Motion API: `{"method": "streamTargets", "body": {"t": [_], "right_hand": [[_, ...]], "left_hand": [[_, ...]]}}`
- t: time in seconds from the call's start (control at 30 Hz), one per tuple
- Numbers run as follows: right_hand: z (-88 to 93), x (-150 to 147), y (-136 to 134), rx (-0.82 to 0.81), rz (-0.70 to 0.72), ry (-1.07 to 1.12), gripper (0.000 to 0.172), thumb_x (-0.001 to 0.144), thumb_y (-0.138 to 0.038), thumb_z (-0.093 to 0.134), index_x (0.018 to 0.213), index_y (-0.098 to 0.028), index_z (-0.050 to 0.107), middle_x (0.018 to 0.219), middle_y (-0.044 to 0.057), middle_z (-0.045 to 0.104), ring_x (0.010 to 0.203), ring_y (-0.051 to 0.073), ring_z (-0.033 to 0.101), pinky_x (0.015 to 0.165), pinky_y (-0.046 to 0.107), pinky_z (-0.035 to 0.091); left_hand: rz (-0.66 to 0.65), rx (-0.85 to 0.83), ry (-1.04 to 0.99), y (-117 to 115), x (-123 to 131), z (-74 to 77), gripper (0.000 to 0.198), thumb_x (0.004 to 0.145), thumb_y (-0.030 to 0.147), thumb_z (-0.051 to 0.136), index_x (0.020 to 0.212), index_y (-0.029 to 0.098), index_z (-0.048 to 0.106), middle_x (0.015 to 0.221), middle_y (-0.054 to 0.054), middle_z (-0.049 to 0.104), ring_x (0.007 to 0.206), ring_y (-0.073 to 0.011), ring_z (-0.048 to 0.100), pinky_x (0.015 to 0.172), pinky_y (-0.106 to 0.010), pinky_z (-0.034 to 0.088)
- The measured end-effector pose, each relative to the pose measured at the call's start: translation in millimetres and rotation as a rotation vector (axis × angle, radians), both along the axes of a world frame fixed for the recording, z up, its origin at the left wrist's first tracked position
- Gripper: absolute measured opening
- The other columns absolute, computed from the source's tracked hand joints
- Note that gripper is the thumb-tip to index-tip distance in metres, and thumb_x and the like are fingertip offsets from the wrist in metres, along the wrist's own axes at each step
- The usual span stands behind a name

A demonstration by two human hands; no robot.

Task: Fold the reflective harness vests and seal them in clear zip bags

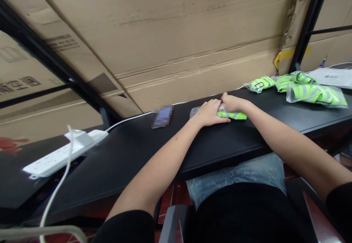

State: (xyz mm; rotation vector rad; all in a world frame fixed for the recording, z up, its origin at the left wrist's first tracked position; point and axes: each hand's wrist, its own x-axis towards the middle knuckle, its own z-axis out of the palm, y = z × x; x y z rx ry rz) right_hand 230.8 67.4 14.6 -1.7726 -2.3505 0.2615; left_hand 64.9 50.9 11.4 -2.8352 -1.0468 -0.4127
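Note:
A clear plastic bag (pixel 194 111) lies on the black table, mostly covered by my hands. Beneath my right hand shows a neon-green strap with grey reflective stripes (pixel 233 115); I cannot tell how much of it is inside the bag. My left hand (pixel 210 112) rests over the bag, gripping it, thumb stretched along the front of the green strap. Curled closed, my right hand (pixel 231 103) pinches the bag's plastic right beside the left fingertips. Its inner fingers are hidden.
Several bagged neon-green straps (pixel 316 93) lie at the right, near a white package (pixel 332 77). A pixelated, phone-like item (pixel 162 116) sits left of my hands. Farther left are a white power strip (pixel 66 153) and its cable. Cardboard (pixel 178 34) stands behind the table (pixel 220 144).

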Motion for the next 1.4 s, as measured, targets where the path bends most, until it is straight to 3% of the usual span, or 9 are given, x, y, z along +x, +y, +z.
{"method": "streamTargets", "body": {"t": [0.37, 0.53, 0.63, 0.73, 0.8, 0.9, 1.0, 1.17, 1.4], "right_hand": [[-5.1, 13, 0, 0.001, -0.007, 0.074, 0.053, 0.073, -0.037, 0.070, 0.117, -0.011, 0.052, 0.114, 0.022, 0.065, 0.102, 0.033, 0.063, 0.080, 0.040, 0.049], [-13.7, 26, 8, 0.005, 0.275, 0.494, 0.037, 0.060, -0.023, 0.074, 0.092, -0.019, 0.056, 0.088, 0.007, 0.066, 0.079, 0.021, 0.062, 0.074, 0.033, 0.050], [-15.4, 33, 8, -0.094, 0.408, 0.740, 0.037, 0.056, -0.023, 0.075, 0.090, -0.019, 0.060, 0.084, 0.004, 0.066, 0.078, 0.019, 0.062, 0.076, 0.034, 0.052], [-16.2, 39, 4, -0.109, 0.447, 0.820, 0.034, 0.058, -0.021, 0.070, 0.091, -0.018, 0.065, 0.086, 0.004, 0.069, 0.080, 0.019, 0.064, 0.078, 0.035, 0.053], [-17.8, 40, 1, -0.064, 0.401, 0.853, 0.026, 0.062, -0.019, 0.062, 0.088, -0.018, 0.067, 0.083, 0.004, 0.071, 0.078, 0.019, 0.066, 0.078, 0.035, 0.053], [-21.9, 40, 0, 0.064, 0.194, 0.945, 0.020, 0.071, -0.019, 0.049, 0.084, -0.019, 0.064, 0.073, 0.005, 0.070, 0.070, 0.019, 0.066, 0.075, 0.035, 0.053], [-25.9, 37, 2, 0.229, -0.011, 0.816, 0.018, 0.078, -0.020, 0.044, 0.083, -0.019, 0.062, 0.065, 0.004, 0.068, 0.067, 0.021, 0.065, 0.073, 0.035, 0.052], [-28.3, 25, 13, 0.331, -0.184, 0.655, 0.022, 0.086, -0.029, 0.042, 0.078, -0.021, 0.061, 0.070, 0.007, 0.068, 0.086, 0.027, 0.065, 0.087, 0.040, 0.048], [-26.0, 27, 20, 0.279, -0.454, 1.010, 0.044, 0.095, -0.052, 0.032, 0.080, -0.021, 0.059, 0.059, 0.006, 0.062, 0.063, 0.022, 0.063, 0.072, 0.037, 0.052]], "left_hand": [[0.047, -0.005, 0.050, -10, 13, -4.7, 0.049, 0.084, 0.060, 0.063, 0.103, 0.015, 0.065, 0.107, -0.013, 0.069, 0.102, -0.0310, 0.064, 0.086, -0.040, 0.050], [0.055, 0.026, 0.102, -16, 17, -3.5, 0.047, 0.089, 0.057, 0.057, 0.106, 0.014, 0.065, 0.107, -0.014, 0.069, 0.103, -0.0308, 0.064, 0.083, -0.039, 0.051], [0.046, 0.032, 0.108, -17, 18, -5.4, 0.047, 0.090, 0.057, 0.055, 0.106, 0.014, 0.066, 0.106, -0.014, 0.069, 0.103, -0.0307, 0.065, 0.080, -0.039, 0.051], [0.047, 0.032, 0.088, -18, 18, -6.8, 0.050, 0.091, 0.058, 0.052, 0.108, 0.013, 0.065, 0.106, -0.014, 0.070, 0.101, -0.0304, 0.065, 0.079, -0.038, 0.051], [0.055, 0.041, 0.081, -20, 19, -6.7, 0.052, 0.091, 0.058, 0.051, 0.108, 0.012, 0.064, 0.106, -0.015, 0.070, 0.099, -0.0304, 0.066, 0.078, -0.039, 0.052], [0.075, 0.053, 0.076, -24, 20, -5.8, 0.050, 0.091, 0.059, 0.051, 0.104, 0.012, 0.066, 0.104, -0.015, 0.071, 0.099, -0.0307, 0.065, 0.079, -0.039, 0.052], [0.101, 0.045, 0.033, -27, 24, -6.4, 0.056, 0.087, 0.065, 0.052, 0.101, 0.013, 0.067, 0.103, -0.015, 0.071, 0.101, -0.0326, 0.064, 0.080, -0.041, 0.052], [0.205, 0.000, -0.059, -28, 33, -10.5, 0.076, 0.081, 0.080, 0.045, 0.108, 0.012, 0.066, 0.110, -0.019, 0.068, 0.105, -0.0375, 0.062, 0.082, -0.049, 0.051], [0.248, -0.016, -0.056, -23, 36, -12.8, 0.068, 0.084, 0.074, 0.049, 0.111, 0.014, 0.065, 0.116, -0.016, 0.067, 0.109, -0.0362, 0.060, 0.086, -0.049, 0.050]]}}
